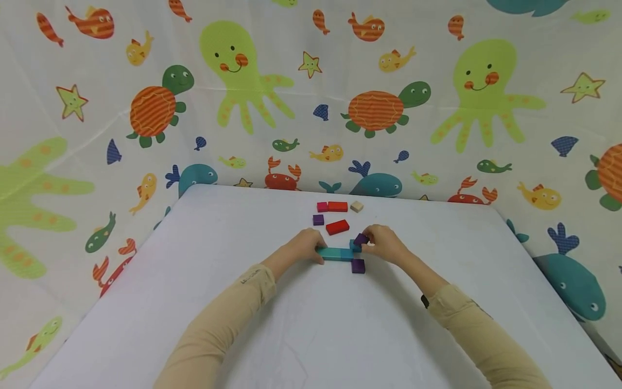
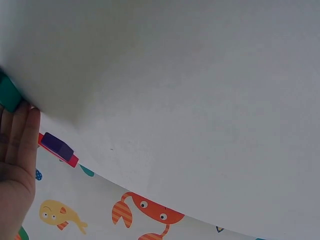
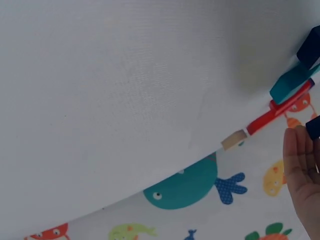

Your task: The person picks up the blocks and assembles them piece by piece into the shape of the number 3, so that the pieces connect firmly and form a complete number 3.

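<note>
In the head view, my left hand (image 1: 307, 246) pinches the left end of a long teal block (image 1: 330, 254) lying on the table. A blue block (image 1: 346, 254) meets its right end. My right hand (image 1: 387, 244) pinches a small purple block (image 1: 361, 239), tilted just over another blue block (image 1: 354, 246); whether they touch I cannot tell. Another purple block (image 1: 358, 266) lies at the row's near right corner. In the left wrist view, the fingers (image 2: 19, 132) lie against the teal block (image 2: 9, 95). The right wrist view shows the held block (image 3: 313, 128) only partly, at the frame's edge.
Behind the row lie a red block (image 1: 337, 227) and a purple block (image 1: 318, 220). Farther back stand a pink block (image 1: 323, 207), another red block (image 1: 337, 206) and a plain wooden block (image 1: 357, 206). A curtain with sea animals (image 1: 379, 111) hangs behind the white table (image 1: 233, 227).
</note>
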Action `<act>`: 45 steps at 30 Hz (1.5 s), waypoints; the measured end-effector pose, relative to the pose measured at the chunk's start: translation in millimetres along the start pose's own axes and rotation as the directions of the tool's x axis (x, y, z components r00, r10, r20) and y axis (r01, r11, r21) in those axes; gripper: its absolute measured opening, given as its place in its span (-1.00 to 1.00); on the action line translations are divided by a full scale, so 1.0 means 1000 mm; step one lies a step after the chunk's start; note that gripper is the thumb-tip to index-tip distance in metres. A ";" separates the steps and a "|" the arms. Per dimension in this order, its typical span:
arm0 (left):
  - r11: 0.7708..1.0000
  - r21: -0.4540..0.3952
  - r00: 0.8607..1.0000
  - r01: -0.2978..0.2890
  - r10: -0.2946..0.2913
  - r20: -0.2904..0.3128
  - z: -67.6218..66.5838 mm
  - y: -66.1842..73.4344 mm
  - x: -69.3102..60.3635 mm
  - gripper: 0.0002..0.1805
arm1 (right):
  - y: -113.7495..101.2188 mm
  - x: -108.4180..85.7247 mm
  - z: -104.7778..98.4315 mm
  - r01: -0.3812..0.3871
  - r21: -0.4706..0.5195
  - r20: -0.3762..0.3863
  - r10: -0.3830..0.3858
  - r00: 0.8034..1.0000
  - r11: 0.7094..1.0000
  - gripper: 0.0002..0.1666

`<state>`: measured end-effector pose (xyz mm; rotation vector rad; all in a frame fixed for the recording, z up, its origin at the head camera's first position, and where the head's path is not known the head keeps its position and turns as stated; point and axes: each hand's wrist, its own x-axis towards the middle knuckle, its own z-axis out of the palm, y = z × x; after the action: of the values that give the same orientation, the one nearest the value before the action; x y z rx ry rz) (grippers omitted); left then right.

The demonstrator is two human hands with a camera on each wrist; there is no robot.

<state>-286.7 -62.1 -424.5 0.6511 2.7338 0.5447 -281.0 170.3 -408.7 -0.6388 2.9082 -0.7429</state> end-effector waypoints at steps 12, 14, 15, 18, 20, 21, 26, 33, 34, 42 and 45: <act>1.000 -0.001 1.000 -0.018 0.018 0.001 0.001 -0.005 0.003 -0.56 | -0.017 -0.022 0.002 0.058 -0.025 0.099 -0.056 0.993 0.998 -0.58; 1.000 -0.001 1.000 -0.018 0.018 0.004 0.001 -0.005 0.003 -0.56 | -0.018 -0.027 0.005 0.079 -0.033 0.093 -0.075 0.993 0.996 -0.59; 1.000 0.000 1.000 -0.017 0.017 0.006 0.001 -0.004 0.003 -0.56 | -0.019 -0.029 0.007 0.082 -0.033 0.088 -0.079 0.993 0.996 -0.59; 1.000 -0.004 1.000 -0.008 0.008 0.009 0.001 -0.003 0.003 -0.56 | -0.020 -0.036 0.011 0.091 -0.035 0.067 -0.088 0.994 0.995 -0.61; 1.000 -0.006 1.000 -0.003 0.003 0.011 0.002 -0.003 0.003 -0.55 | -0.021 -0.040 0.013 0.090 -0.032 0.056 -0.088 0.995 0.995 -0.60; 1.000 -0.008 1.000 0.001 -0.001 0.012 0.002 -0.002 0.003 -0.55 | -0.022 -0.042 0.014 0.092 -0.033 0.054 -0.090 0.994 0.995 -0.60; 1.000 -0.006 1.000 0.007 -0.007 0.011 0.003 -0.003 0.003 -0.55 | -0.023 -0.049 0.018 0.075 -0.003 0.057 -0.074 0.996 0.997 -0.59; 1.000 -0.009 1.000 0.014 -0.014 0.008 0.003 -0.004 0.004 -0.55 | -0.024 -0.056 0.023 0.063 0.001 0.051 -0.063 0.997 0.998 -0.61; 1.000 -0.009 1.000 0.015 -0.014 0.010 0.003 -0.004 0.005 -0.55 | -0.024 -0.057 0.024 0.067 -0.003 0.054 -0.066 0.996 0.998 -0.61; 1.000 -0.010 1.000 0.016 -0.016 0.012 0.002 -0.004 0.005 -0.56 | -0.024 -0.066 0.028 0.120 -0.040 0.063 -0.117 0.991 0.992 -0.64; 1.000 -0.008 1.000 0.015 -0.015 0.011 0.002 -0.003 0.004 -0.55 | -0.024 -0.068 0.028 0.145 -0.048 0.067 -0.142 0.988 0.988 -0.65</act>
<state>-290.7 -62.3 -428.2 0.6287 2.7230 0.5469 -205.3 166.8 -424.7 -0.8686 2.8558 -0.6488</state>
